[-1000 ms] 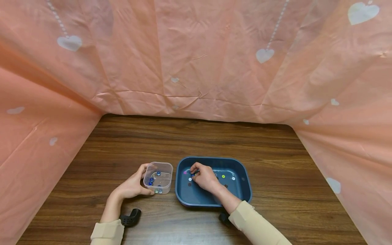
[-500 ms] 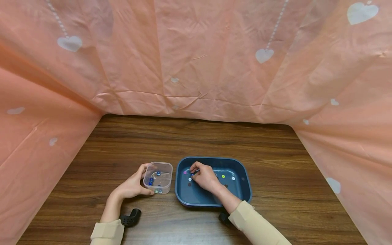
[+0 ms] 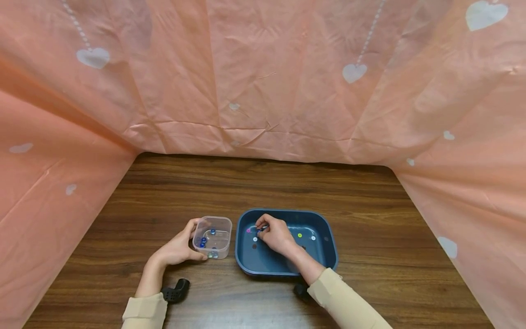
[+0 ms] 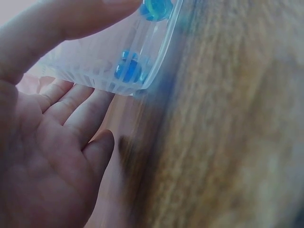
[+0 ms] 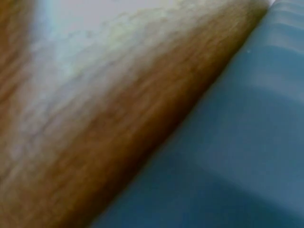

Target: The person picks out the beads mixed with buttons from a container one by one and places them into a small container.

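My left hand (image 3: 190, 244) grips a small clear plastic container (image 3: 213, 235), thumb on its far side and fingers along its near side. Several blue beads (image 4: 128, 70) lie inside it. My right hand (image 3: 261, 229) is inside a dark blue tray (image 3: 287, 213) just right of the container. Its curled fingertips pinch a small dark bead at the tray's far left. Loose beads lie on the tray floor: a pink one (image 3: 248, 231), a white one (image 3: 255, 239) and a green one (image 3: 299, 235). The right wrist view shows only blurred wood and the tray wall (image 5: 237, 156).
Container and tray sit near the front of a dark wooden table (image 3: 263, 187). Pink cloth with white hearts (image 3: 263, 82) walls in the back and both sides. Small black objects lie by each wrist (image 3: 176, 290), (image 3: 301, 289).
The right hand's fingertips have shifted slightly toward the tray's far edge. The left hand and the container have stayed put.
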A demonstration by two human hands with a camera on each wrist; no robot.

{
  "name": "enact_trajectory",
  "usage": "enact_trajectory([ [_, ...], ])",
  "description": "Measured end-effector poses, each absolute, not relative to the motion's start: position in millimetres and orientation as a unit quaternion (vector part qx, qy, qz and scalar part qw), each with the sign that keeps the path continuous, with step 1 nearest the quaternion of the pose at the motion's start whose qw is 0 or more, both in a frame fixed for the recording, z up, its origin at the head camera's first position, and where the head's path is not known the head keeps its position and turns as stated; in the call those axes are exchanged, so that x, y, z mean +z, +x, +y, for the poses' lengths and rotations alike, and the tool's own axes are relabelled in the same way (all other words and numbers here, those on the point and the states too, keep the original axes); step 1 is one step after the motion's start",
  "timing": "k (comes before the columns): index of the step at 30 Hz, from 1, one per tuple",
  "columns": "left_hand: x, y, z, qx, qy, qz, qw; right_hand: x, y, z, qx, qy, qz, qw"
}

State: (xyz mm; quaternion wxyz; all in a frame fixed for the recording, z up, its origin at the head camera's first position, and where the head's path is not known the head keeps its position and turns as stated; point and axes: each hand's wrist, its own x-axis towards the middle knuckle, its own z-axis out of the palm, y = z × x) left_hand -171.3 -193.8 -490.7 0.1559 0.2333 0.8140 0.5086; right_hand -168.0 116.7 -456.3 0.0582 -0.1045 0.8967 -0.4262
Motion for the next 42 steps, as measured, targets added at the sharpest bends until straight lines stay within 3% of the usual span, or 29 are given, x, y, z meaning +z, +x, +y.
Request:
enact_trajectory([
  [21,-490.1,-171.8,-193.5,0.516,0.236,0.809,0.155,-431.2,-170.4,121.1,-0.465,-0.08,0.881,0.006],
  [42,-491.5,-171.4,-193.8,0.512,0.23,0.813,0.154,-403.4,-163.3,117.3,-0.485,-0.088,0.87,-0.01],
])
